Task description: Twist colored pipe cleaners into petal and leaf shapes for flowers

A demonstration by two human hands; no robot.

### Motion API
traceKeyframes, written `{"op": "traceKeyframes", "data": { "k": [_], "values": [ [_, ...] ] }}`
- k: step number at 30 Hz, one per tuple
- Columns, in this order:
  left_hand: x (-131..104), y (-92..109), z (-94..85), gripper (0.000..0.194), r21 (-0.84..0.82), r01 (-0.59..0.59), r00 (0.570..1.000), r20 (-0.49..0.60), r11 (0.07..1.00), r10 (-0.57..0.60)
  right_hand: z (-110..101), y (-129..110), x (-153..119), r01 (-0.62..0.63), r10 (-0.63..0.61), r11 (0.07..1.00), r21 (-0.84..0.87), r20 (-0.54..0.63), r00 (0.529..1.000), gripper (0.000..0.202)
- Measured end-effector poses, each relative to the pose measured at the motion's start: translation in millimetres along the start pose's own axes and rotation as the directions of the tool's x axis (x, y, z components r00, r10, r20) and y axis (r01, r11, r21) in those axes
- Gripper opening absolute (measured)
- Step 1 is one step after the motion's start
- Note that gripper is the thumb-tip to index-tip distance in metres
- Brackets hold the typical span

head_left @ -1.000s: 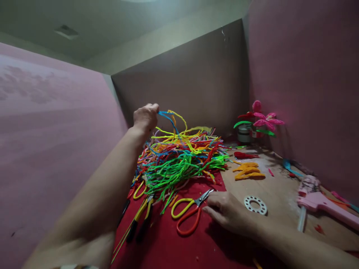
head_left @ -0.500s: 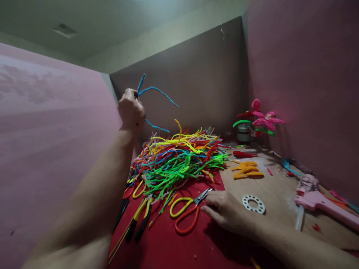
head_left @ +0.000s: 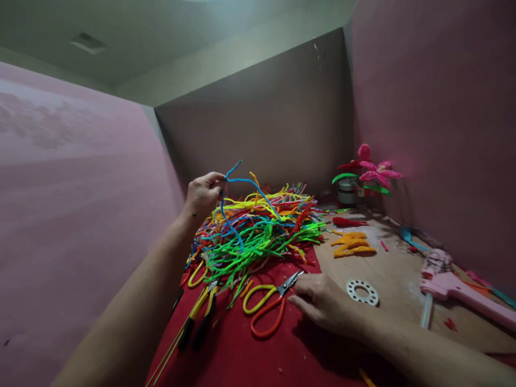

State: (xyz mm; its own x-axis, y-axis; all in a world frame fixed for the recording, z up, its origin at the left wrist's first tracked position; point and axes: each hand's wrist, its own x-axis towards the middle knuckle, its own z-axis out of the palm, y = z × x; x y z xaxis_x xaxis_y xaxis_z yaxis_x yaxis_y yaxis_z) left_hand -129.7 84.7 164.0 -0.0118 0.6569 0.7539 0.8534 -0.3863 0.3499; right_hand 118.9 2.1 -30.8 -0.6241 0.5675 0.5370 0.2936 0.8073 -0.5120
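Note:
My left hand (head_left: 206, 193) pinches bent blue pipe cleaners (head_left: 250, 180) above a large heap of mixed-colour pipe cleaners (head_left: 258, 236). One blue end sticks up past the fingertips, another arches to the right, and a third hangs in front of the heap. My right hand (head_left: 322, 301) rests on the red mat with its fingers curled; whatever they may hold is hidden. Right beside those fingers lie the blade tips of scissors (head_left: 278, 295) with one yellow and one red handle.
Yellow-and-black pliers (head_left: 201, 312) lie left of the scissors. To the right are a white ring with holes (head_left: 363, 292), orange fuzzy pieces (head_left: 351, 245) and a pink glue gun (head_left: 455, 285). Pink fuzzy flowers (head_left: 379, 172) stand at the back. Pink and grey panels enclose the table.
My left hand has come down and a little to the right with the blue pipe cleaners, which now hang over the heap. My right hand and the scissors keep their place.

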Motion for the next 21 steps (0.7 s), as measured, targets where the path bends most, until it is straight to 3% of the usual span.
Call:
{"op": "traceKeyframes", "data": {
  "k": [3, 7, 14, 17, 18, 19, 21],
  "values": [
    [2, -14, -3.2, 0.025, 0.085, -0.065, 0.990, 0.127, 0.994, 0.054, 0, 0, -1, -0.004, 0.004, 1.000, -0.013, 0.011, 1.000, 0.024],
    [-3, -31, 0.4, 0.027, 0.221, -0.194, 0.942, 0.315, 0.956, 0.118, -1, -2, -2, -0.010, 0.011, 1.000, -0.019, 0.033, 0.999, 0.021],
    [-7, -54, 24.1, 0.024, 0.285, -0.278, 0.894, 0.426, 0.917, 0.139, -1, -2, -2, -0.025, 0.027, 0.998, -0.050, 0.033, 0.999, 0.020],
    [-15, -38, 21.1, 0.023, 0.307, -0.294, 0.896, 0.419, 0.905, 0.149, -1, -2, -1, -0.013, 0.015, 0.998, -0.061, 0.027, 1.000, 0.022],
    [-21, -27, 16.3, 0.032, 0.310, -0.297, 0.903, 0.399, 0.903, 0.160, -1, -2, -1, -0.004, 0.006, 0.998, -0.066, 0.023, 1.000, 0.023],
    [-28, -14, 10.0, 0.036, 0.282, -0.289, 0.915, 0.362, 0.915, 0.178, -2, -3, -1, 0.005, -0.004, 0.997, -0.075, 0.013, 1.000, 0.023],
    [-46, 10, -3.3, 0.034, 0.092, -0.307, 0.892, 0.374, 0.947, 0.253, -2, -4, 0, 0.034, -0.035, 0.995, -0.095, -0.010, 0.999, 0.023]
  ]
}}
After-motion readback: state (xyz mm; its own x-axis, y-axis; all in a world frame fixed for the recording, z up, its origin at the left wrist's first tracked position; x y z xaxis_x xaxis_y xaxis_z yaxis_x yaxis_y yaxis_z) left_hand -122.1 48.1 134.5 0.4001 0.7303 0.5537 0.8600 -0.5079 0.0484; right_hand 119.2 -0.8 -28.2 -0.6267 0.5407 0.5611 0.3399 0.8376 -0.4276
